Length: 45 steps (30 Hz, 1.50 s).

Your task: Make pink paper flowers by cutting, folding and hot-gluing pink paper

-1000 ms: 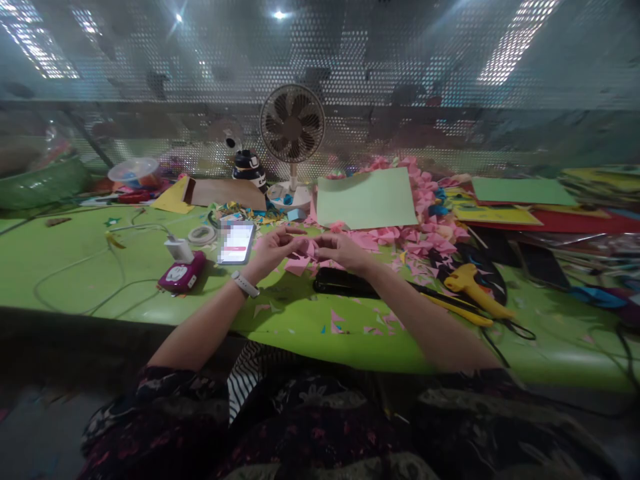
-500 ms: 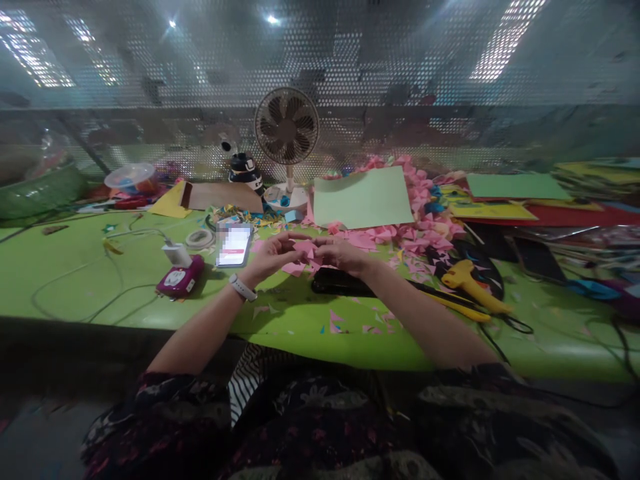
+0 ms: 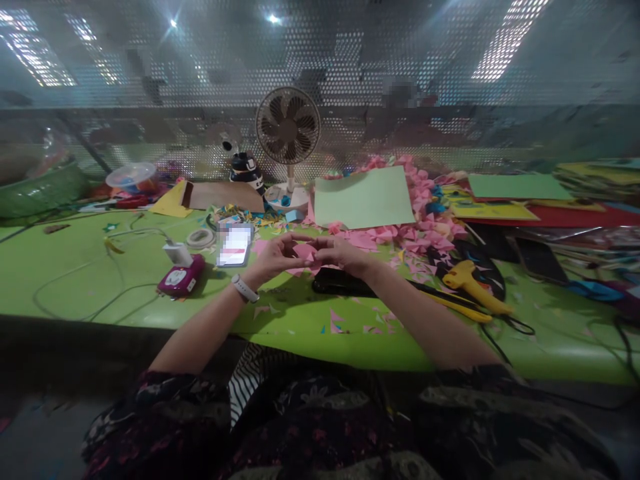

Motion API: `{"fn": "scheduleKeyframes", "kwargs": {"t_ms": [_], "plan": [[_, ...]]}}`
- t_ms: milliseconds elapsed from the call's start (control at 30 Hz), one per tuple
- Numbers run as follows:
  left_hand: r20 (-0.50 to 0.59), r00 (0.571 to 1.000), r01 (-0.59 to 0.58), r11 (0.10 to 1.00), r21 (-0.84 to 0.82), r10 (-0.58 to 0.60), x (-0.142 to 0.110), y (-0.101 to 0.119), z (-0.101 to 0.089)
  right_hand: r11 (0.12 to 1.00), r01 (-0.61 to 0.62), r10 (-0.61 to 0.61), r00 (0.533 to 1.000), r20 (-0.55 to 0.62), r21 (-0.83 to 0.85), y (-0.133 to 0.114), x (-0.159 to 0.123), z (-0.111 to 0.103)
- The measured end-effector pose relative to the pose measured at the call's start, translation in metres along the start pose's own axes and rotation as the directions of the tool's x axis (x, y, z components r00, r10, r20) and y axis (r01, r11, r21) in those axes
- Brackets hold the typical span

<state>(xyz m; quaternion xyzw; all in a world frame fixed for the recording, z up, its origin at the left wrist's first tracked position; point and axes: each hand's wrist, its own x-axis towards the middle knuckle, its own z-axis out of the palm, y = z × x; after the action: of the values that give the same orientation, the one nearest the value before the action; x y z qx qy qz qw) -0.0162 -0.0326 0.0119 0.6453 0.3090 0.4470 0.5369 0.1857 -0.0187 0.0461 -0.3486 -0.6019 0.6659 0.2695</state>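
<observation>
Hands, 2: left hand [image 3: 277, 257] and right hand [image 3: 343, 257], brought together, fingertips pinched on one item. Pink paper piece [image 3: 304, 252], 1: held between both hands, above the green desk [image 3: 285, 327]. Wristwatch [image 3: 245, 288], 1, pale: on the left wrist.

Clock directions run from that piece. Nine o'clock: lit smartphone [image 3: 235, 245], 1; tape roll [image 3: 200, 238], 1, beyond it. Between eight and nine: purple power socket [image 3: 181, 277], 1, bearing white adapter [image 3: 177, 254], 1. Eleven: black tumbler [image 3: 246, 173], 1. Twelve: fan [image 3: 288, 127], 1. Between one and two: pale green sheet [image 3: 363, 200], 1. Two: heap of pink paper pieces [image 3: 425, 187], too many to count. Three: yellow glue gun [image 3: 470, 287], 1.
</observation>
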Motion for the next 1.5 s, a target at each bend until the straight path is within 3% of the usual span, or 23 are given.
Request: {"fn": "scheduleKeyframes", "kwargs": {"t_ms": [267, 567, 767, 867, 1000, 1100, 1233, 1500], "plan": [[0.006, 1.000, 0.029, 1.000, -0.012, -0.028, 0.000, -0.002, -0.003, 0.972, 0.115, -0.103, 0.992, 0.071, -0.205, -0.007, -0.007, -0.012], [0.026, 0.998, 0.050, 0.999, 0.007, -0.050, 0.000, 0.004, -0.002, 0.921, 0.138, -0.150, 0.989, -0.004, -0.364, -0.013, -0.011, -0.010], [-0.136, 0.990, 0.042, 0.999, 0.011, -0.040, 0.003, -0.003, 0.003, 0.914, 0.190, -0.298, 0.914, -0.275, -0.359, 0.002, -0.002, 0.007], [-0.179, 0.983, -0.043, 0.998, 0.042, 0.050, 0.004, -0.006, 0.007, 0.932, 0.216, -0.303, 0.904, -0.301, -0.291, 0.010, 0.001, 0.017], [-0.222, 0.964, -0.131, 0.989, 0.064, 0.143, 0.006, -0.009, 0.011, 0.971, 0.195, -0.224, 0.942, -0.250, -0.138, 0.016, 0.005, 0.023], [-0.196, 0.969, -0.137, 0.987, 0.082, 0.151, 0.007, -0.010, 0.011, 0.953, 0.208, -0.257, 0.940, -0.223, -0.219, 0.014, 0.004, 0.021], [-0.160, 0.972, -0.156, 0.983, 0.100, 0.170, 0.007, -0.010, 0.008, 0.896, 0.215, -0.337, 0.899, -0.279, -0.388, 0.004, -0.002, 0.011], [-0.086, 0.967, -0.226, 0.964, 0.138, 0.239, 0.007, -0.010, 0.005, 0.910, 0.241, -0.346, 0.891, -0.295, -0.337, 0.001, -0.001, 0.002]]}}
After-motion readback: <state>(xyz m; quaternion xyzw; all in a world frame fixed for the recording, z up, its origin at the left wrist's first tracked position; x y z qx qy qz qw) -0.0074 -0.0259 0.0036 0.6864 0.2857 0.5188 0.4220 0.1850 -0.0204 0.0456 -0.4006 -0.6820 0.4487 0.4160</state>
